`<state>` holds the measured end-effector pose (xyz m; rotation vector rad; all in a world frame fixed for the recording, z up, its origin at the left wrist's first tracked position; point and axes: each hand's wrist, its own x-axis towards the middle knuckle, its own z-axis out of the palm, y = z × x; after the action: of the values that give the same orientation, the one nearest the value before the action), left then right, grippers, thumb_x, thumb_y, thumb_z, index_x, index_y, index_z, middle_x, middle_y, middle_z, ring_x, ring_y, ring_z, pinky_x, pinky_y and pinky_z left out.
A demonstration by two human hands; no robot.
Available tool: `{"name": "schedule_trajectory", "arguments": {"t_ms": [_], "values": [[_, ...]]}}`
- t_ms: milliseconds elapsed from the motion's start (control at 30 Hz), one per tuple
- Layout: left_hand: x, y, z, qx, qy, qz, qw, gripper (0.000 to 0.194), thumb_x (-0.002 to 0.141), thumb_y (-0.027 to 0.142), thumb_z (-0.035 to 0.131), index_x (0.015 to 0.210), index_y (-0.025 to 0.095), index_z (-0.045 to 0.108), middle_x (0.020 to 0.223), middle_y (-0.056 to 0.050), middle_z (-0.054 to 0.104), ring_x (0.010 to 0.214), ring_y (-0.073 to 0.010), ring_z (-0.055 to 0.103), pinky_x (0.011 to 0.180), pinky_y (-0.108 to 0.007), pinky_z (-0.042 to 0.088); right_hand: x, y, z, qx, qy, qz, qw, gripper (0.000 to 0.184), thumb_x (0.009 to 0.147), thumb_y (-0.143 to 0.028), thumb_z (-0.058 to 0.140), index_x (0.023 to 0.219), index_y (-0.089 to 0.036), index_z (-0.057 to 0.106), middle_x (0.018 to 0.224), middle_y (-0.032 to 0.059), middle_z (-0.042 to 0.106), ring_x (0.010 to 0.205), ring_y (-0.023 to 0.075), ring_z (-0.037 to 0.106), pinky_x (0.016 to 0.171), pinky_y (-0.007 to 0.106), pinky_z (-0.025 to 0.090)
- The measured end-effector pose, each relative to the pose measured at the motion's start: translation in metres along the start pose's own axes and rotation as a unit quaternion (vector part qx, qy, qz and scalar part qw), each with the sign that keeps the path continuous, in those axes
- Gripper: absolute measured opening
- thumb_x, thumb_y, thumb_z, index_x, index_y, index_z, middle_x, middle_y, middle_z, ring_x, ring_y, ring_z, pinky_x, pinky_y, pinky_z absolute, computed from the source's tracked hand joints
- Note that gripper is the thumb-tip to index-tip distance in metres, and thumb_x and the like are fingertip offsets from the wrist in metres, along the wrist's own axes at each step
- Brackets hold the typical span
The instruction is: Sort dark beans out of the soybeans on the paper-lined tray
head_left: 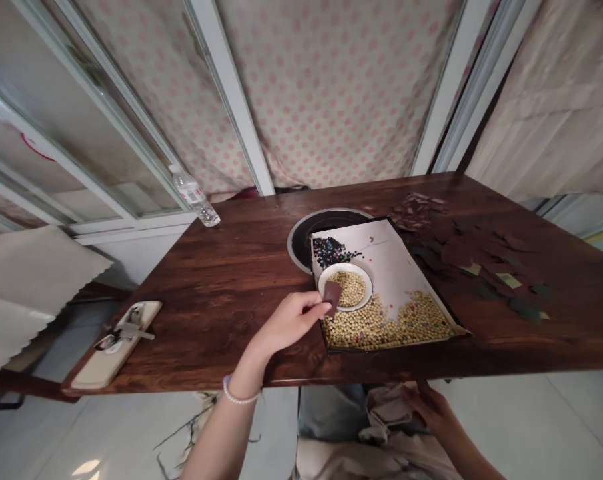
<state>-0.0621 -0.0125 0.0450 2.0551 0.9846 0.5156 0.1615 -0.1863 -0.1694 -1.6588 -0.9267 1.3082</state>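
My left hand is closed in a pinch on a small dark brown card piece, held at the near left rim of a white bowl of yellow beans. The bowl stands in a shallow white tray on the dark wooden table. A heap of yellow beans with a few coloured ones fills the tray's near side, and a small pile of dark beads lies at its far left corner. My right hand rests below the table edge on cloth in my lap, fingers curled.
A round black inset sits behind the tray. Scattered brown and green paper scraps cover the table's right side. A plastic water bottle lies at the far left edge. A pale board with scissors lies at the near left corner.
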Motion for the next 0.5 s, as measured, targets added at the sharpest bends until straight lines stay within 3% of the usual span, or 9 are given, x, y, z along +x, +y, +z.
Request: {"name": "schedule_trajectory", "arguments": {"t_ms": [67,233,333,467,500], "values": [[0.005,0.004,0.008,0.071,-0.019,-0.017,0.997,0.033,0.084,0.034,0.045,0.056,0.015,0.047,0.055,0.004,0.041,0.055,-0.0092,0.037,0.052,-0.021,0.027,-0.001,0.005,0.005,0.018,0.012,0.007,1.000,0.051,0.064,-0.069,0.051,0.064,-0.018,0.049,0.043,-0.0073,0.030,0.037,0.0062,0.027,0.038,0.021,0.020],[0.034,0.003,0.025,0.149,0.035,-0.075,0.985,0.034,0.084,0.037,0.044,0.058,0.017,0.050,0.055,0.002,0.049,0.056,-0.0118,0.046,0.055,-0.022,0.031,-0.004,0.012,0.018,0.046,-0.005,0.002,0.999,0.054,0.064,-0.069,0.054,0.071,-0.016,0.054,0.042,-0.0064,0.036,0.036,0.0067,0.030,0.038,0.021,0.022],[0.044,0.001,0.027,0.183,0.068,-0.116,0.974,0.030,0.081,0.037,0.049,0.059,0.017,0.053,0.058,0.000,0.054,0.056,-0.0145,0.050,0.055,-0.024,0.031,-0.003,0.014,0.017,0.079,0.020,0.003,0.997,0.052,0.063,-0.068,0.056,0.068,-0.017,0.054,0.041,-0.0065,0.036,0.035,0.0064,0.030,0.037,0.021,0.023],[0.030,0.016,0.025,0.234,0.136,-0.166,0.948,0.023,0.080,0.041,0.053,0.073,0.018,0.053,0.057,0.000,0.054,0.052,-0.0167,0.051,0.051,-0.024,0.027,-0.001,0.016,0.010,0.142,0.076,0.035,0.986,0.049,0.059,-0.066,0.063,0.059,-0.017,0.054,0.040,-0.0060,0.037,0.036,0.0061,0.032,0.036,0.020,0.026],[0.019,0.021,0.026,0.263,0.185,-0.158,0.934,0.024,0.081,0.042,0.052,0.077,0.019,0.051,0.055,0.001,0.053,0.049,-0.0154,0.049,0.049,-0.024,0.026,0.000,0.018,0.007,0.148,0.083,0.045,0.984,0.049,0.058,-0.065,0.064,0.060,-0.017,0.055,0.042,-0.0055,0.040,0.037,0.0063,0.034,0.037,0.019,0.028]]}}
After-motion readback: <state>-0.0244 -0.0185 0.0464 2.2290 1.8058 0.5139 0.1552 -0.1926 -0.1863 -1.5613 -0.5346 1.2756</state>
